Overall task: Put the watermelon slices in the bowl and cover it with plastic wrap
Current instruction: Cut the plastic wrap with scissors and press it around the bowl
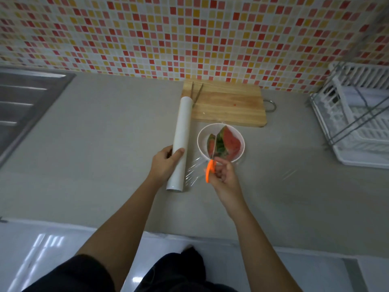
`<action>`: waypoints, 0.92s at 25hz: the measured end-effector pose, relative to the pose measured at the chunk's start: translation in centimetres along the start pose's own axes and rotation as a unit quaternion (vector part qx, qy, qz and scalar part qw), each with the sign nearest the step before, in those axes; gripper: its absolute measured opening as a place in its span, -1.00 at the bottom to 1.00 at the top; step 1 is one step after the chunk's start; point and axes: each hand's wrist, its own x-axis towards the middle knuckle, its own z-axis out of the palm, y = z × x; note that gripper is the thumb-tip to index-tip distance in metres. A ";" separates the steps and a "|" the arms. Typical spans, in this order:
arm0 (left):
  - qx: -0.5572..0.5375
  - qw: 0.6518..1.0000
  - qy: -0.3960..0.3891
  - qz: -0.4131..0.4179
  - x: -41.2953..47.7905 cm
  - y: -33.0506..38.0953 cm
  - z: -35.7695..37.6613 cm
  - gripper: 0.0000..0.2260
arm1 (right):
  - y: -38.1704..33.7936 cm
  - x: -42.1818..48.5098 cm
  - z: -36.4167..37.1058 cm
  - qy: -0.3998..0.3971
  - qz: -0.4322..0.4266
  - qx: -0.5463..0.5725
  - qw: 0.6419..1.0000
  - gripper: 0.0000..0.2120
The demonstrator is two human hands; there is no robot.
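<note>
A white bowl (202, 142) on the grey counter holds watermelon slices (230, 143) with red flesh and green rind. A long white roll of plastic wrap (182, 131) lies to its left. My left hand (166, 163) grips the roll near its lower end. A clear sheet of wrap (192, 172) stretches from the roll toward and over the bowl. My right hand (223, 172) holds orange-handled scissors (210, 167), their blades pointing up across the sheet at the bowl's left side.
A wooden cutting board (228, 104) with tongs (195, 92) lies behind the bowl. A white dish rack (357, 114) stands at the right. A steel sink (23, 102) sits at the far left. The counter's front edge (189, 236) is near my body.
</note>
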 end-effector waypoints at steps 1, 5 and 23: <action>0.006 1.000 0.006 0.004 -0.2 0.0 0.0 -0.65 | 0.5 -1.2 0.5 -0.010 0.015 0.006 1.000 -0.72; -0.001 1.000 0.007 0.007 -0.5 0.0 0.0 -0.69 | 2.0 -5.1 2.1 -0.020 0.075 0.023 0.997 -0.79; -0.048 0.999 -0.013 0.013 0.6 -0.6 -0.2 -0.77 | 3.1 -10.0 4.5 -0.039 0.252 -0.008 0.967 -0.55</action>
